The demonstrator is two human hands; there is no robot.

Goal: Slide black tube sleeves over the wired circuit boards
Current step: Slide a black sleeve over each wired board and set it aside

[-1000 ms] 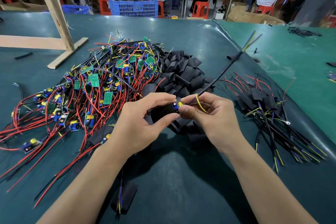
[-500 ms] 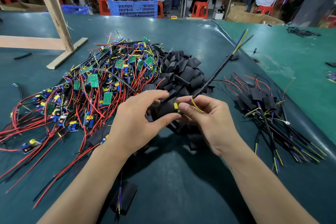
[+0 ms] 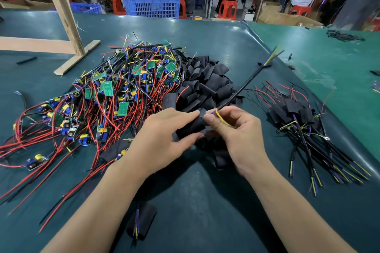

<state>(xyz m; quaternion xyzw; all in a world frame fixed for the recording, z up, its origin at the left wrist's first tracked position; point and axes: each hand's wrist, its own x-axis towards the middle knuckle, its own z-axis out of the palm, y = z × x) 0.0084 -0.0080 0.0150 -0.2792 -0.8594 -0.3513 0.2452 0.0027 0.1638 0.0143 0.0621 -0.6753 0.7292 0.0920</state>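
Observation:
My left hand grips a black tube sleeve between thumb and fingers. My right hand pinches the yellow and blue wires at the sleeve's right end. A black cable runs from there up and to the right. The circuit board itself is hidden inside the sleeve. A heap of wired green circuit boards with red and black leads lies to the left. Behind my hands sits a pile of empty black sleeves. Sleeved assemblies lie in a bundle on the right.
One sleeved piece lies near the front edge of the dark green table. A wooden frame stands at the back left. A blue crate, red stools and seated people are beyond the table.
The sleeve has slid over the board: the blue and yellow parts seen between my fingers earlier are now covered. The cable has swung slightly lower.

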